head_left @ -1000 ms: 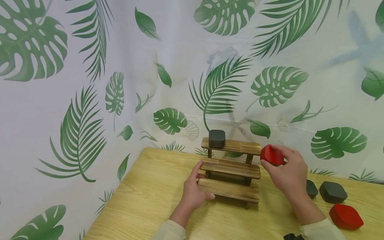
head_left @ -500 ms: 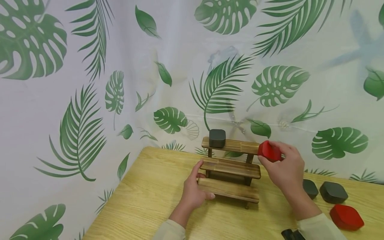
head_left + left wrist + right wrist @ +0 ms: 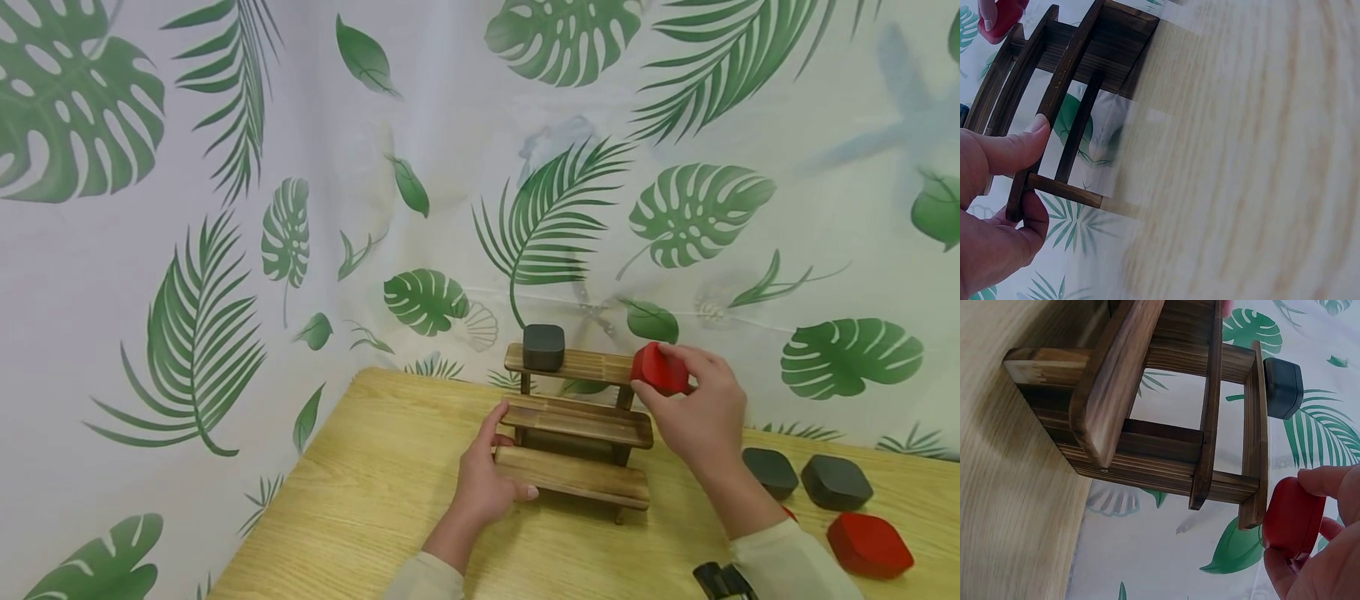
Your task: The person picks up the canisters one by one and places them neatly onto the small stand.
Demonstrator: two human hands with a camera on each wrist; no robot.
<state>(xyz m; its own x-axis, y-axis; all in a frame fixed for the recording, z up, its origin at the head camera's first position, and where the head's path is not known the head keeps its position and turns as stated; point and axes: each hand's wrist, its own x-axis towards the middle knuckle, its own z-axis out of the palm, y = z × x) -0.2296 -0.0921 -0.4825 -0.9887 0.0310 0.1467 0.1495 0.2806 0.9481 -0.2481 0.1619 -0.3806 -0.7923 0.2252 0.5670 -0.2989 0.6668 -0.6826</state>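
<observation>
A small three-tier wooden shelf (image 3: pixel 573 421) stands on the table near the wall. My left hand (image 3: pixel 487 475) grips the left end of its lowest tier; in the left wrist view the thumb (image 3: pixel 1019 147) lies on one face of that board and curled fingers on the other. My right hand (image 3: pixel 701 412) pinches a red rounded case (image 3: pixel 658 368) at the right end of the top tier. In the right wrist view the red case (image 3: pixel 1292 519) is right at the board's end; whether it touches cannot be told. A dark rounded case (image 3: pixel 543 347) sits on the top tier's left end.
On the table (image 3: pixel 360 500), right of the shelf, lie two dark cases (image 3: pixel 836 482) and another red case (image 3: pixel 870 544). A bit of red shows beside the right forearm. A black object (image 3: pixel 722 581) lies at the front edge. Leaf-printed cloth (image 3: pixel 450 208) covers the walls behind.
My right hand has moved left with the red case, from beside the shelf to the top tier's right end. My left hand has kept its grip on the shelf.
</observation>
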